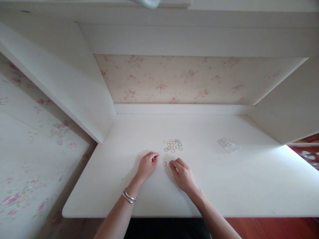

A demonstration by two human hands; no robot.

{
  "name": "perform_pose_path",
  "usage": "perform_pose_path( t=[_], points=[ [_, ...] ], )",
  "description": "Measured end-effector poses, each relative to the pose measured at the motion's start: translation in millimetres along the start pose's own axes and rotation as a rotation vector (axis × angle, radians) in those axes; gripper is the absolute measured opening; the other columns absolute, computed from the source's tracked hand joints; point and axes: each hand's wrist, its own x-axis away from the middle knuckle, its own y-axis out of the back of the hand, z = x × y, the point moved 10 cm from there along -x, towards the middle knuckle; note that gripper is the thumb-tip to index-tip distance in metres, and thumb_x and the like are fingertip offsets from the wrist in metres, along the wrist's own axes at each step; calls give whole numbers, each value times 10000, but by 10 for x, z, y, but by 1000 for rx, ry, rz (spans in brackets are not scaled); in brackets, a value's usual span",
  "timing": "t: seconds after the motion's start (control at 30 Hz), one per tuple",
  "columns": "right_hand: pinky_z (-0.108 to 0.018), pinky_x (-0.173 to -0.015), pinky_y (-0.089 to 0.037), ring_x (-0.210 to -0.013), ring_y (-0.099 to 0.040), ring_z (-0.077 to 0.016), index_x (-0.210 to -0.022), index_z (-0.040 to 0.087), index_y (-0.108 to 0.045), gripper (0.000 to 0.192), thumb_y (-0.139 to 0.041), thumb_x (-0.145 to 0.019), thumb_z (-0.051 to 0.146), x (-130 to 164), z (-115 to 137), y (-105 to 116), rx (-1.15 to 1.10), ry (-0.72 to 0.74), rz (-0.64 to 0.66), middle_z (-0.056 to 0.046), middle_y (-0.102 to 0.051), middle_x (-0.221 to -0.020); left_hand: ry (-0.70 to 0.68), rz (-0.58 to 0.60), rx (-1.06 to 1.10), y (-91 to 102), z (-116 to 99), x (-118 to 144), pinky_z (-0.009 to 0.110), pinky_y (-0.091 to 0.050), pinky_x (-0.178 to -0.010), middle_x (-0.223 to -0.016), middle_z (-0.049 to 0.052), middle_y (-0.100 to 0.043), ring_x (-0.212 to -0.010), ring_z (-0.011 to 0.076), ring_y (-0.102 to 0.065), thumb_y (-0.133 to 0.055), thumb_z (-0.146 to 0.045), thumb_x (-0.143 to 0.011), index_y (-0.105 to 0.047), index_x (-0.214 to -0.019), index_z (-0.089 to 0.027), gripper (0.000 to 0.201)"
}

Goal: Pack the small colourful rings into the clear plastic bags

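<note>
A small thin pinkish ring (164,163) lies by itself on the white desktop between my hands. My right hand (183,173) is just to its right, fingers bent and the thumb and index finger drawn together. On the other side, my left hand (148,164) rests on the desk with curled fingers and wears metal bangles at the wrist. Whether anything small is inside either hand cannot be made out. Beyond the hands lies a loose cluster of several thin rings (173,145) in pale, yellowish and dark tones; what they are made of is too small to tell.
A clear plastic bag or packet (228,145) lies on the right of the white desk (249,186). White side panels and a floral-papered back wall (174,79) enclose the desk, with a shelf overhead. A tiny dark speck (122,179) is left of my left forearm.
</note>
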Motion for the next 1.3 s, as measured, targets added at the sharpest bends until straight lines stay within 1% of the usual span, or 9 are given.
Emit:
perform_pose_path(
  t=[0.13, 0.27, 0.4, 0.57, 0.83, 0.97, 1.07, 1.17, 1.3],
  points=[
    [-224, -628, -429, -666, -564, -121, -899, 219, -644, 328, -347, -936, 355, 165, -322, 160, -71, -140, -79, -37, -597, -809, -45, 38, -91, -53, -101, -97, 248, -474, -764, -939, 32, -659, -830, 141, -608, -448, -234, -889, -643, -952, -209, 207],
    [-223, -610, -429, -626, -554, -118, -901, 213, -644, 324, -363, -929, 371, 273, -468, 167, -129, -173, -81, -36, -592, -791, -93, 93, -185, -170, -223, -241, 246, -467, -805, -1018, 25, -636, -890, 145, -605, -473, -225, -878, -623, -1037, -238, 219],
    [-222, -625, -438, -666, -574, -126, -929, 218, -638, 308, -364, -928, 358, 281, -455, 180, -129, -167, -79, -43, -605, -817, -105, 142, -273, -292, -274, -375, 229, -466, -799, -1048, 14, -616, -900, 135, -600, -464, -228, -884, -623, -1067, -273, 246],
    [-220, -636, -431, -680, -572, -129, -920, 228, -638, 297, -357, -933, 323, 264, -413, 181, -67, -140, -40, -37, -609, -812, -119, 166, -316, -368, -281, -460, 219, -469, -768, -987, 11, -614, -844, 125, -599, -458, -261, -895, -668, -943, -263, 215],
    [-231, -674, -413, -708, -571, -136, -880, 226, -623, 283, -359, -938, 309, 242, -389, 194, -46, -114, -16, -27, -602, -785, -141, 89, -126, -290, -260, -478, 234, -473, -770, -918, 25, -627, -823, 129, -599, -478, -269, -893, -675, -929, -224, 205],
    [-239, -696, -413, -743, -581, -141, -894, 229, -624, 283, -355, -941, 302, 237, -382, 184, -34, -101, -7, -30, -610, -810, -135, 32, -38, -197, -251, -455, 234, -474, -745, -886, 30, -624, -800, 128, -590, -476, -270, -895, -657, -900, -194, 196],
    [-244, -710, -411, -749, -580, -140, -903, 231, -629, 281, -360, -941, 300, 237, -391, 169, -25, -99, -2, -28, -616, -820, -134, 22, -27, -138, -275, -374, 230, -476, -721, -903, 31, -618, -770, 120, -585, -453, -268, -906, -641, -917, -192, 203],
    [-251, -715, -409, -749, -579, -141, -920, 230, -632, 280, -361, -939, 299, 235, -402, 150, -16, -101, 2, -31, -623, -827, -162, 38, -92, -106, -332, -235, 233, -472, -761, -926, 31, -612, -816, 123, -587, -431, -270, -919, -632, -947, -209, 213],
    [-255, -720, -405, -760, -581, -140, -966, 232, -624, 270, -362, -935, 290, 234, -412, 129, -3, -108, 8, -29, -632, -854, -223, 80, -216, -134, -399, -40, 225, -469, -765, -941, 25, -606, -829, 119, -587, -419, -269, -928, -633, -972, -226, 223]
  ],
)
